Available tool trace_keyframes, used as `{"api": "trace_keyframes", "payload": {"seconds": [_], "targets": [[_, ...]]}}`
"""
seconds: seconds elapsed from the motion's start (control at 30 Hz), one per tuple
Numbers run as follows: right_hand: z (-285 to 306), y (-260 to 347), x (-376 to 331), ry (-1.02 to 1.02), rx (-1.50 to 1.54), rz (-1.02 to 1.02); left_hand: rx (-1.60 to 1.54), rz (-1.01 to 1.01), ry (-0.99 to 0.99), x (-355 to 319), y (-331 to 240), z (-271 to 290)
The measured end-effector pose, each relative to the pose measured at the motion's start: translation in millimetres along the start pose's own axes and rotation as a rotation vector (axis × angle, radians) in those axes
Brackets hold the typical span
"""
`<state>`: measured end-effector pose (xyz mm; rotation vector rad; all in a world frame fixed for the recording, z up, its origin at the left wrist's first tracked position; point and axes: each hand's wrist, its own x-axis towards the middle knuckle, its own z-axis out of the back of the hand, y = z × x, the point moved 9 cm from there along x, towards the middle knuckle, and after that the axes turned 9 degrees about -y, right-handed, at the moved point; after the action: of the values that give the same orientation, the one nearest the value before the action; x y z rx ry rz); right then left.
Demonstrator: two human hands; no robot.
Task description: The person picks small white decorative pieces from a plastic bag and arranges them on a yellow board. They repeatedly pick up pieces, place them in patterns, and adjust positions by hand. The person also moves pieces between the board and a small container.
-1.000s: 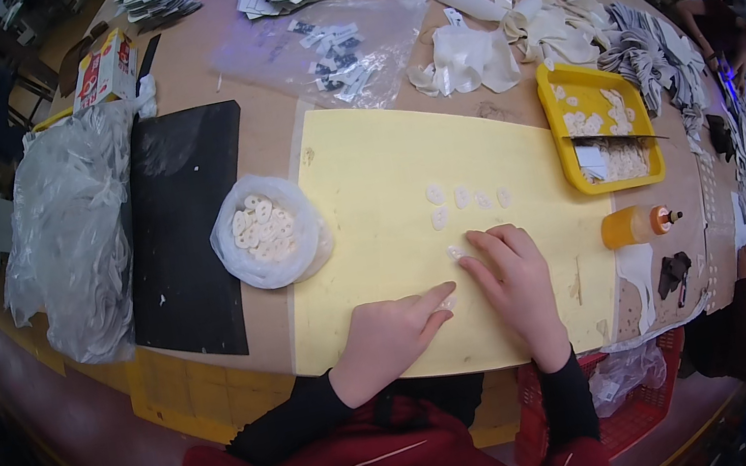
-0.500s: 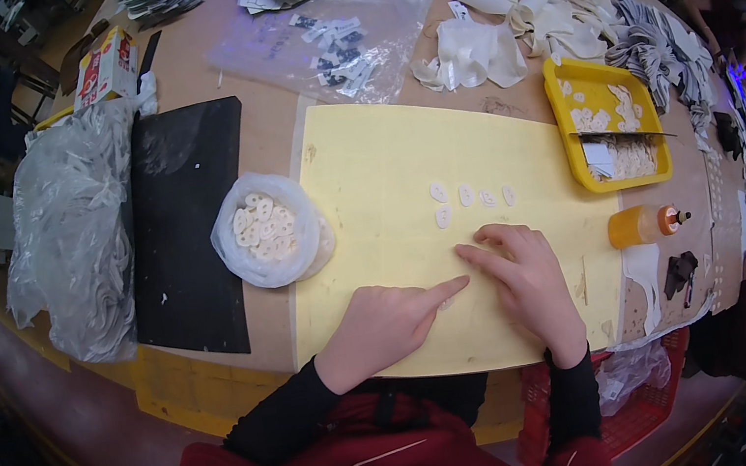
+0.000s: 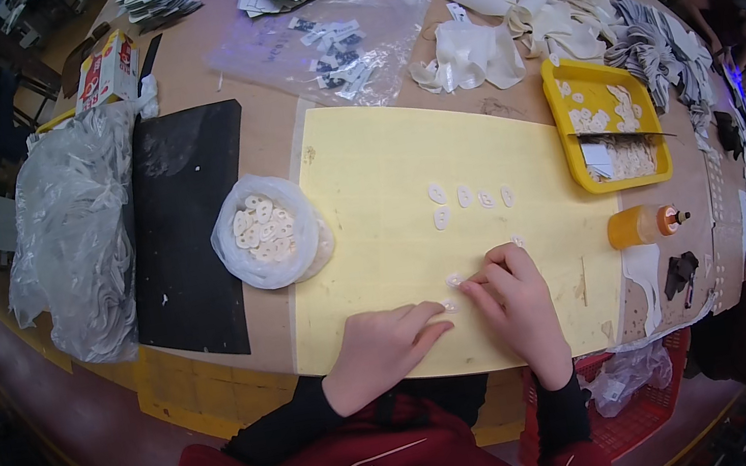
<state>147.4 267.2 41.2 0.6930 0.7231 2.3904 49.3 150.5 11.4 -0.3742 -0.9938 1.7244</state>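
Observation:
My right hand [image 3: 518, 305] is over the yellow sheet [image 3: 359, 155], fingers bent, with a small white piece [image 3: 454, 280] at its thumb and fingertips. Beside it my left hand [image 3: 384, 349] reaches in from the left, thumb and forefinger a little apart. Its forefinger tip is at another small white piece [image 3: 449, 305], apparently touching it. Just past the right hand's fingers lies one more white piece [image 3: 518, 240], partly hidden. Farther up the sheet, several white oval pieces with small holes [image 3: 487, 199] lie in a short row, one [image 3: 441, 219] below its left end.
A bag-lined tub of white pieces [image 3: 268, 231] stands left, beside a black board [image 3: 192, 225] and a plastic-wrapped bundle [image 3: 74, 236]. At right are a yellow tray [image 3: 566, 139] and an orange bottle [image 3: 630, 228]. Fabric pieces [image 3: 472, 56] and a clear bag [image 3: 261, 53] lie beyond.
Both hands have drawn slightly nearer to me. The left forefinger, stretched out before, is now bent, and the right fingers have closed in at a white piece. The laid-out row stays put.

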Motion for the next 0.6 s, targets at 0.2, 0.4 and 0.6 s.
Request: {"api": "trace_keyframes", "payload": {"seconds": [0.2, 0.4, 0.6], "targets": [[19.1, -3.8, 8.9, -0.068, 0.045, -0.03, -1.581, 0.888, 1.127, -106.9, -31.2, -54.4], [9.3, -6.2, 5.7, 0.092, 0.053, 0.025, -2.051, 1.537, 0.94, -163.7, -3.0, -120.6], [-26.9, 17.1, -30.9, 0.316, 0.013, 0.294, -1.845, 1.516, 0.691, -122.3, 23.4, -113.2]]}}
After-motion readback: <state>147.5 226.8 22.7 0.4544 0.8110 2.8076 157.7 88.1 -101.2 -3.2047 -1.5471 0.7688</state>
